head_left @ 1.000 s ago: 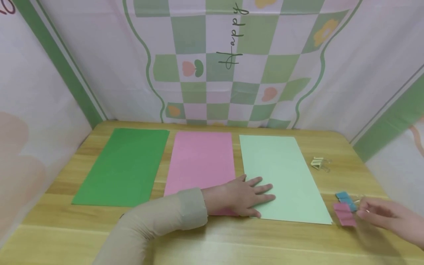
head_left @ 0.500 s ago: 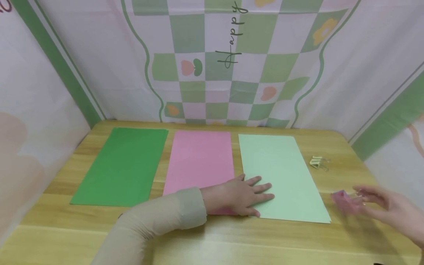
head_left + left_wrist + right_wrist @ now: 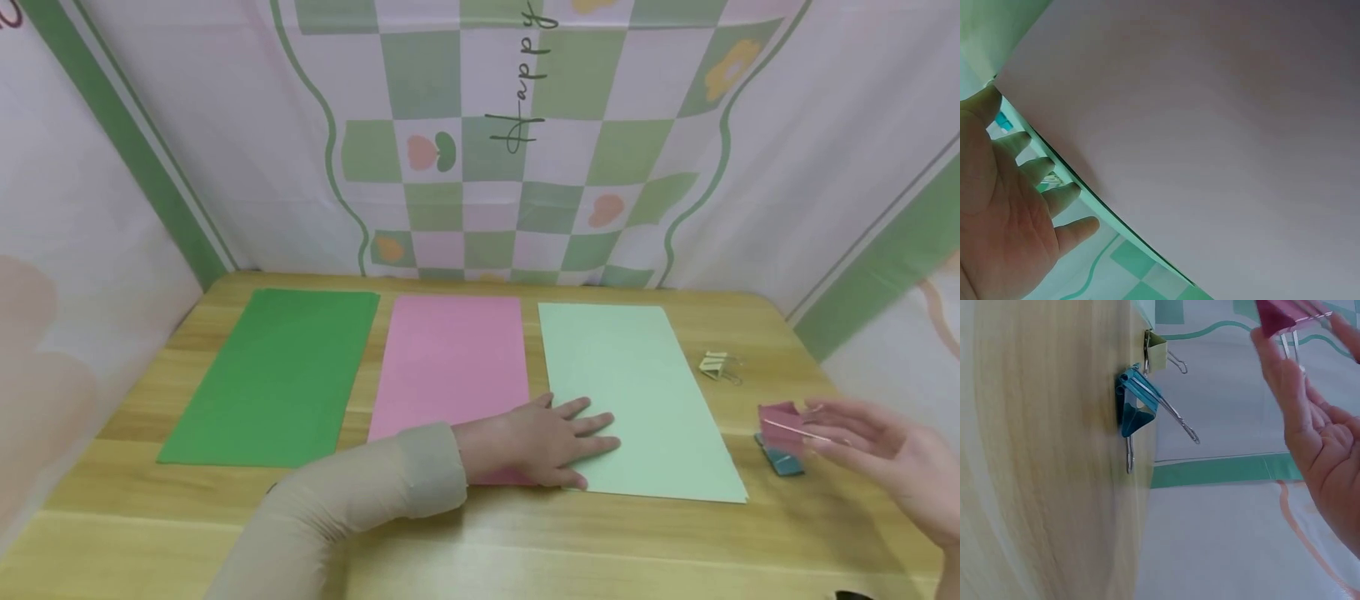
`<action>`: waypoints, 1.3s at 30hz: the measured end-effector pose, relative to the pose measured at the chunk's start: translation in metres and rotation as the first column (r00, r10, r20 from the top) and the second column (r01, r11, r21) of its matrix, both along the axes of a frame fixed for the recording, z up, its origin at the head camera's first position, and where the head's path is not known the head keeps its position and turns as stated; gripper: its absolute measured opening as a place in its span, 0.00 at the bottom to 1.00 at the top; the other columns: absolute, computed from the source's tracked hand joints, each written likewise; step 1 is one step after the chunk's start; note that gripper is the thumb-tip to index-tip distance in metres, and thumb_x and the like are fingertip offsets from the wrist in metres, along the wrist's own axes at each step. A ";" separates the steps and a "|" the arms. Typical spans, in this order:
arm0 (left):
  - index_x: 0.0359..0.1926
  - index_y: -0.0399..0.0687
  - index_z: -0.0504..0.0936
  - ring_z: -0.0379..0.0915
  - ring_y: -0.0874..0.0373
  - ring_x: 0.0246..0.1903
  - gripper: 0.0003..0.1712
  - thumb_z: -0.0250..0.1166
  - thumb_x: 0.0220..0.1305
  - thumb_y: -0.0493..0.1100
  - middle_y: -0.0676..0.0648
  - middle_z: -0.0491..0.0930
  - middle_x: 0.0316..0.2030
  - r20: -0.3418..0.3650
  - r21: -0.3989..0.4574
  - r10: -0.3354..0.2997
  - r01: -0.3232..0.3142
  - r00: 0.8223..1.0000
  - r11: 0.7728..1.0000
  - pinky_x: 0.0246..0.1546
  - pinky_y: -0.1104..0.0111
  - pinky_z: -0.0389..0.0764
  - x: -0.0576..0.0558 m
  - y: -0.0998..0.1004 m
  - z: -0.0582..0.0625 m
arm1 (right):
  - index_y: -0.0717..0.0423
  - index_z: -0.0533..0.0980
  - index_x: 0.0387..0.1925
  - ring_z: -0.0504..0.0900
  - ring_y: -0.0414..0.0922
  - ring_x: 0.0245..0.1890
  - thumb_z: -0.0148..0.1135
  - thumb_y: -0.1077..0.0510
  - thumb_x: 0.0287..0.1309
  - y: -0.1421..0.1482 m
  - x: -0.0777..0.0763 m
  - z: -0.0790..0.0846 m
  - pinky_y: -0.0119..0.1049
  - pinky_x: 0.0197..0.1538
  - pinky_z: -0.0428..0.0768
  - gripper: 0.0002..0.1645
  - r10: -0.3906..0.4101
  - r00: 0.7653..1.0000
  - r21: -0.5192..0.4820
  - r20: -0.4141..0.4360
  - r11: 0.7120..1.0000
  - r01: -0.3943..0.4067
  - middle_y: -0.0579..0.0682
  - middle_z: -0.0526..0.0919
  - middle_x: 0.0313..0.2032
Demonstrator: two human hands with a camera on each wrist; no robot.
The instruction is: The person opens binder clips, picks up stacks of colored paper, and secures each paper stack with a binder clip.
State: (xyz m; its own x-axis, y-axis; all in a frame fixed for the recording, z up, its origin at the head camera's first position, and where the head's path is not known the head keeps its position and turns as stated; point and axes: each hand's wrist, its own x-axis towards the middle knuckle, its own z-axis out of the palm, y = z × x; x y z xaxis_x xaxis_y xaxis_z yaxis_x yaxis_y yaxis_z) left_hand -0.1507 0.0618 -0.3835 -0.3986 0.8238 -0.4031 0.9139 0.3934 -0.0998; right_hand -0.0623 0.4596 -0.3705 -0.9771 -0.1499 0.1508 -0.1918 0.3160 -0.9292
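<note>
My left hand (image 3: pixel 553 443) lies with fingers spread on the near-left part of the light green paper (image 3: pixel 637 379), its wrist over the pink paper (image 3: pixel 453 362). Seen from the left wrist, the same hand (image 3: pixel 1019 200) has straight, separated fingers. At the right, my right hand (image 3: pixel 885 450) holds a pink binder clip (image 3: pixel 780 425) between thumb and fingers, raised off the table. In the right wrist view the pink clip shows only partly, at the top edge. A blue binder clip (image 3: pixel 783 460) rests on the wood just below it, its metal handles (image 3: pixel 1169 412) spread apart.
Dark green paper (image 3: pixel 273 375) lies at the left of the wooden table (image 3: pixel 525 550). A pale yellow binder clip (image 3: pixel 716 365) sits right of the light green paper. Patterned cloth (image 3: pixel 495 200) hangs behind the table and at both sides. A dark object (image 3: pixel 853 595) shows at the bottom right edge.
My right hand has taken the pink clip up off the table, away from the blue clip, and turned it. The blue clip stays on the table. My left hand keeps its place.
</note>
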 end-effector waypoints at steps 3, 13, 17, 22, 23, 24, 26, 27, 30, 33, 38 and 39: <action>0.78 0.74 0.31 0.26 0.54 0.79 0.42 0.35 0.70 0.73 0.59 0.26 0.79 0.006 0.006 0.001 -0.001 1.000 1.000 0.77 0.48 0.49 -0.001 -0.001 -0.001 | 0.50 0.74 0.63 0.84 0.27 0.48 0.50 0.81 0.62 -0.003 -0.001 0.000 0.14 0.47 0.77 0.35 -0.009 1.000 0.024 -0.011 1.000 0.010 0.33 0.86 0.51; 0.78 0.74 0.31 0.25 0.53 0.79 0.42 0.35 0.70 0.73 0.59 0.25 0.79 0.015 0.009 -0.005 0.005 1.000 1.000 0.77 0.48 0.49 -0.002 -0.001 0.000 | 0.57 0.71 0.65 0.81 0.28 0.54 0.45 0.86 0.58 -0.010 -0.004 0.001 0.16 0.49 0.78 0.38 0.131 0.989 -0.079 -0.071 0.988 -0.136 0.37 0.83 0.57; 0.78 0.74 0.31 0.25 0.53 0.79 0.42 0.34 0.71 0.73 0.59 0.25 0.79 0.012 0.006 -0.009 0.009 1.000 1.000 0.77 0.48 0.49 -0.002 -0.001 0.001 | 0.53 0.71 0.64 0.82 0.27 0.50 0.50 0.86 0.55 -0.014 -0.005 0.004 0.18 0.44 0.80 0.40 0.097 0.990 0.115 -0.103 0.990 -0.085 0.33 0.83 0.55; 0.78 0.74 0.31 0.25 0.54 0.79 0.42 0.34 0.70 0.73 0.59 0.25 0.79 0.008 0.001 -0.005 0.005 1.000 1.000 0.77 0.49 0.49 -0.002 -0.001 0.000 | 0.49 0.70 0.64 0.81 0.25 0.50 0.52 0.84 0.55 -0.013 -0.015 0.009 0.20 0.42 0.81 0.40 0.134 0.986 0.264 -0.100 0.959 -0.104 0.29 0.82 0.54; 0.78 0.74 0.31 0.25 0.54 0.79 0.42 0.34 0.71 0.73 0.59 0.25 0.79 0.006 0.002 -0.005 0.005 1.000 1.000 0.77 0.49 0.49 -0.002 -0.001 0.001 | 0.50 0.70 0.63 0.81 0.25 0.51 0.52 0.84 0.55 -0.013 -0.017 0.010 0.20 0.43 0.82 0.40 0.149 0.985 0.267 -0.092 0.956 -0.120 0.30 0.82 0.54; 0.78 0.74 0.31 0.26 0.54 0.79 0.42 0.35 0.71 0.73 0.59 0.26 0.79 0.006 0.003 -0.004 0.004 1.000 1.000 0.77 0.49 0.49 -0.002 -0.001 0.001 | 0.50 0.70 0.63 0.81 0.25 0.51 0.51 0.84 0.56 -0.013 -0.020 0.009 0.21 0.43 0.82 0.39 0.163 0.983 0.271 -0.083 0.953 -0.135 0.31 0.82 0.53; 0.78 0.74 0.32 0.26 0.53 0.79 0.42 0.35 0.71 0.73 0.59 0.26 0.79 0.006 0.004 -0.006 0.006 1.000 1.000 0.77 0.49 0.50 -0.002 -0.001 0.000 | 0.47 0.70 0.62 0.80 0.25 0.50 0.52 0.82 0.58 -0.012 -0.025 0.009 0.21 0.43 0.81 0.37 0.166 0.984 0.304 -0.061 0.942 -0.140 0.29 0.82 0.52; 0.78 0.74 0.32 0.26 0.53 0.79 0.42 0.35 0.71 0.73 0.59 0.26 0.79 0.006 0.003 -0.006 0.006 1.000 1.000 0.77 0.49 0.50 -0.002 -0.001 0.000 | 0.46 0.70 0.61 0.80 0.25 0.50 0.52 0.81 0.58 -0.012 -0.027 0.008 0.21 0.43 0.81 0.37 0.164 0.985 0.322 -0.050 0.936 -0.140 0.29 0.82 0.51; 0.78 0.73 0.32 0.26 0.53 0.79 0.42 0.35 0.71 0.73 0.59 0.26 0.79 0.010 0.000 -0.009 0.009 1.000 1.000 0.77 0.49 0.50 -0.001 -0.002 0.001 | 0.44 0.70 0.59 0.80 0.26 0.47 0.52 0.80 0.60 -0.013 -0.033 0.006 0.23 0.42 0.81 0.35 0.167 0.986 0.339 -0.015 0.928 -0.152 0.29 0.82 0.48; 0.78 0.73 0.32 0.26 0.53 0.79 0.42 0.35 0.71 0.73 0.59 0.26 0.79 0.008 0.002 -0.011 0.011 1.000 1.000 0.77 0.48 0.50 -0.001 -0.002 0.000 | 0.44 0.71 0.58 0.82 0.30 0.44 0.52 0.79 0.61 -0.014 -0.038 0.005 0.27 0.40 0.83 0.33 0.190 0.982 0.318 0.011 0.930 -0.183 0.32 0.83 0.46; 0.78 0.74 0.31 0.26 0.53 0.79 0.42 0.35 0.71 0.73 0.59 0.26 0.79 -0.002 0.000 -0.008 0.008 1.000 1.000 0.77 0.49 0.51 -0.001 -0.002 0.000 | 0.46 0.71 0.56 0.84 0.36 0.42 0.48 0.80 0.62 -0.016 -0.045 0.007 0.30 0.41 0.85 0.31 0.268 0.962 0.230 0.055 0.934 -0.274 0.39 0.86 0.44; 0.78 0.74 0.31 0.26 0.54 0.79 0.42 0.34 0.70 0.73 0.59 0.26 0.79 -0.004 -0.002 -0.007 0.007 1.000 1.000 0.77 0.49 0.51 -0.001 -0.002 0.000 | 0.46 0.72 0.56 0.85 0.36 0.42 0.47 0.80 0.63 -0.017 -0.046 0.008 0.30 0.41 0.85 0.30 0.282 0.958 0.214 0.062 0.933 -0.288 0.40 0.86 0.44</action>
